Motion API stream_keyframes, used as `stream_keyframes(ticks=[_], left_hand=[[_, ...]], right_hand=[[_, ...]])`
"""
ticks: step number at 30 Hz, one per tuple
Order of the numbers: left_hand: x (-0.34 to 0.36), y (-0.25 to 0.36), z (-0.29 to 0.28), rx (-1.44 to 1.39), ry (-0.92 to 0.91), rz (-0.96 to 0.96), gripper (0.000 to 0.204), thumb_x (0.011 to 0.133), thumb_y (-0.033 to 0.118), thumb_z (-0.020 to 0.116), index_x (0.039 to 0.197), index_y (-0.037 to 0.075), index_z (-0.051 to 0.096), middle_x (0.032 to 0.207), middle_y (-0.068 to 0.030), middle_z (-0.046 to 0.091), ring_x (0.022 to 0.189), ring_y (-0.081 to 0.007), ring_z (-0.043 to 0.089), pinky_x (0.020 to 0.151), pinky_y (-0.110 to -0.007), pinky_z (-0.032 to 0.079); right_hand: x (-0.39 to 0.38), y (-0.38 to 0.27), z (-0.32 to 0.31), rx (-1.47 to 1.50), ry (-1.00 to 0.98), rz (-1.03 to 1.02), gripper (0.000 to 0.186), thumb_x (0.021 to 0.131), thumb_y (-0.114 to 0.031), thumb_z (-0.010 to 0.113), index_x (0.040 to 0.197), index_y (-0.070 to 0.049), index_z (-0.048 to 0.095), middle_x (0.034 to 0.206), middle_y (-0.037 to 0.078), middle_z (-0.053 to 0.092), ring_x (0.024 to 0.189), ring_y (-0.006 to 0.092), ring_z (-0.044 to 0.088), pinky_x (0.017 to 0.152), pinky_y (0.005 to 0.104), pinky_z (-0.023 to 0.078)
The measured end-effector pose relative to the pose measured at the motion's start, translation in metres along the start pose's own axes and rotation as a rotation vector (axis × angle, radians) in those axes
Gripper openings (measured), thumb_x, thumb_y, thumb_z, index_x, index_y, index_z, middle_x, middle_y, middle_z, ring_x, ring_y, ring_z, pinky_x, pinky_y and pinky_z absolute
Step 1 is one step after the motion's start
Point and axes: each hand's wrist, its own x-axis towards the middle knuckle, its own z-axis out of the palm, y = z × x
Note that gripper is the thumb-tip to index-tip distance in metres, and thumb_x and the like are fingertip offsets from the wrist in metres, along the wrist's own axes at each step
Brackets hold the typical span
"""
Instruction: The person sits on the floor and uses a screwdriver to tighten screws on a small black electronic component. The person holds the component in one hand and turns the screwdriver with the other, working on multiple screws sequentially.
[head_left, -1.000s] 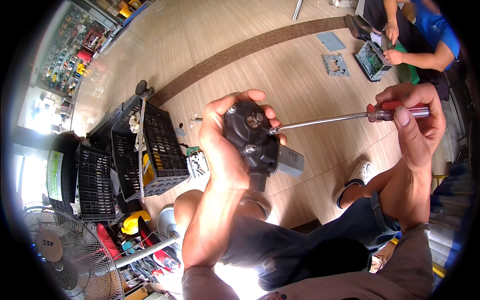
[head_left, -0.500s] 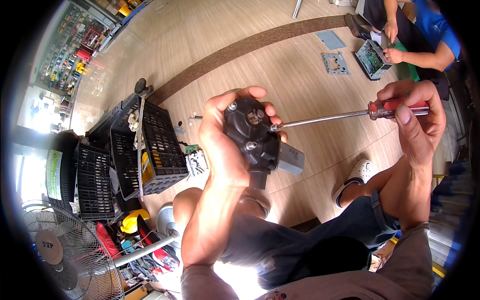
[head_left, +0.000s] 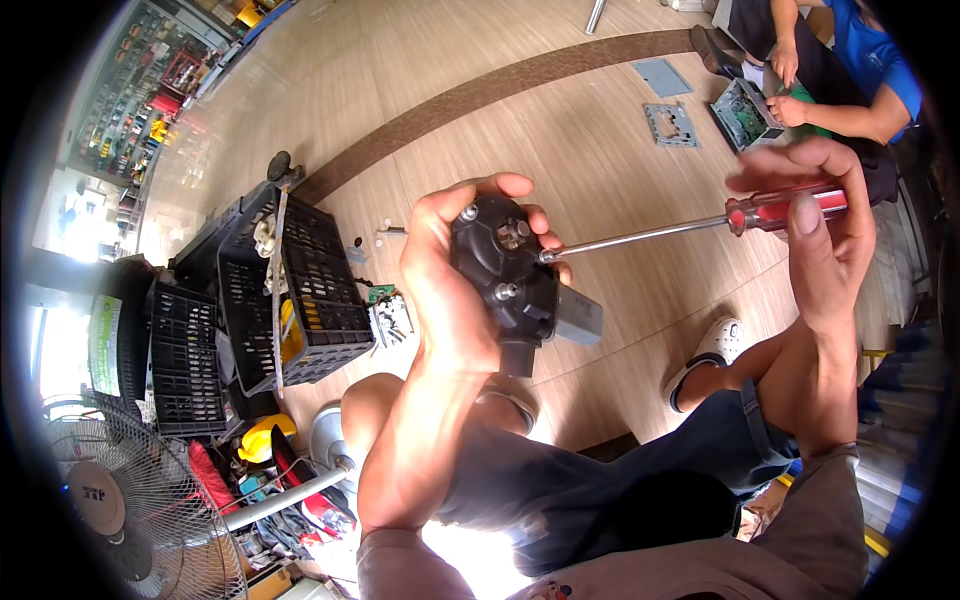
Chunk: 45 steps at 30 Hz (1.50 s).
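Two bare hands are sharing one assembly; clock positions are being read about the black housing (head_left: 480, 255), which is hanging in mid-view above the floor (head_left: 600, 180). The left hand (head_left: 435, 290) is gripping the housing from nine o'clock, its fingertips (head_left: 564, 272) emerging from behind at three. A grey block (head_left: 578, 316) is projecting at four o'clock. The right hand (head_left: 825, 240), at three o'clock, is holding the red handle of a screwdriver (head_left: 650, 238) between thumb and fingers; the tip is meeting a metal fastener (head_left: 547, 257) on the housing's three-o'clock edge. The view is not showing whether the tip is seating fully. If the shaft were leaning off axis, the tip could be slipping, and the nearby left fingertips would probably be taking the scrape. Because only the left hand is visibly supporting the housing, a slackening grip could be letting it twist or fall. A black crate (head_left: 345, 310) is standing between eight and nine o'clock, apart from the work.
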Motion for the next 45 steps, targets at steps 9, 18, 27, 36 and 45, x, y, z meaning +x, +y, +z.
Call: stream_keyframes(ticks=[9,18,27,36,45], left_hand=[[0.000,-0.004,0.003,0.035,0.048,0.005,0.047,0.088,0.043,0.043,0.104,0.002,0.061,0.080,-0.0127,0.063,0.075,-0.0272,0.061,0.065,-0.044,0.052],[0.002,-0.008,0.006,0.052,0.062,0.013,0.046,0.088,0.042,0.044,0.103,0.002,0.060,0.078,-0.0121,0.062,0.072,-0.0261,0.061,0.062,-0.043,0.053],[0.003,-0.011,0.009,0.071,0.073,0.013,0.046,0.088,0.041,0.044,0.103,0.001,0.060,0.077,-0.0120,0.062,0.072,-0.0259,0.061,0.062,-0.042,0.052],[0.002,-0.010,0.008,0.067,0.075,0.024,0.046,0.089,0.040,0.043,0.103,0.001,0.060,0.076,-0.0120,0.061,0.070,-0.0260,0.059,0.062,-0.041,0.052],[0.001,-0.011,0.010,0.060,0.093,0.020,0.045,0.089,0.040,0.043,0.102,0.000,0.060,0.075,-0.0123,0.060,0.068,-0.0260,0.059,0.062,-0.041,0.052]], right_hand=[[0.001,0.004,-0.017,0.040,-0.249,-0.128,0.041,0.090,-0.012,0.066,0.122,0.001,0.045,0.120,0.026,0.060,0.106,0.0322,0.065,0.084,0.0419,0.056],[0.002,0.000,-0.010,0.098,-0.147,-0.111,0.035,0.091,-0.014,0.065,0.118,0.000,0.047,0.108,0.023,0.065,0.101,0.0305,0.067,0.084,0.0406,0.057],[0.005,0.000,0.002,0.079,-0.097,-0.191,0.039,0.093,-0.025,0.065,0.117,-0.002,0.044,0.099,0.024,0.066,0.090,0.0275,0.069,0.081,0.0375,0.057],[0.003,0.001,0.007,0.006,-0.057,-0.117,0.037,0.093,-0.017,0.063,0.120,0.000,0.044,0.100,0.023,0.067,0.094,0.0284,0.068,0.079,0.0362,0.056],[0.002,0.007,-0.017,-0.022,-0.177,-0.071,0.037,0.093,-0.012,0.063,0.122,0.000,0.043,0.105,0.024,0.066,0.095,0.0295,0.068,0.080,0.0389,0.057]])
